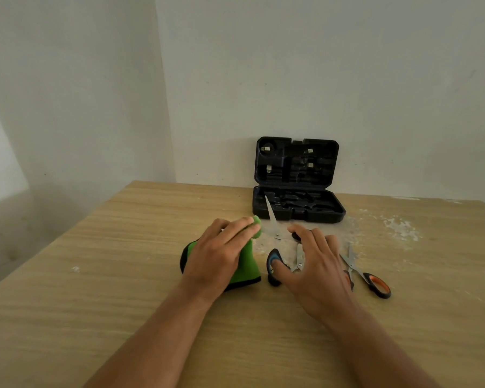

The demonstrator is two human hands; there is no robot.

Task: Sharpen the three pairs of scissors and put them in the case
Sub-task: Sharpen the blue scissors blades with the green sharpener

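On the wooden table (pixel 95 275), left hand (pixel 216 253) fingers clamp a green sharpener (pixel 248 264); right hand (pixel 314 264) fingers splayed over blue-handled scissors (pixel 275 264)

A light wooden table (pixel 101 275) with a streaky grain fills the lower half of the view, pushed up against a plain pale wall (pixel 347 65). White dusty smears (pixel 401 228) mark the tabletop on the right side. A second wall (pixel 67 79) meets the first at a corner (pixel 163 93) behind the table's far left edge. Low on that left wall lies a brighter patch of light (pixel 0 152); the rest sits in soft, even shade.
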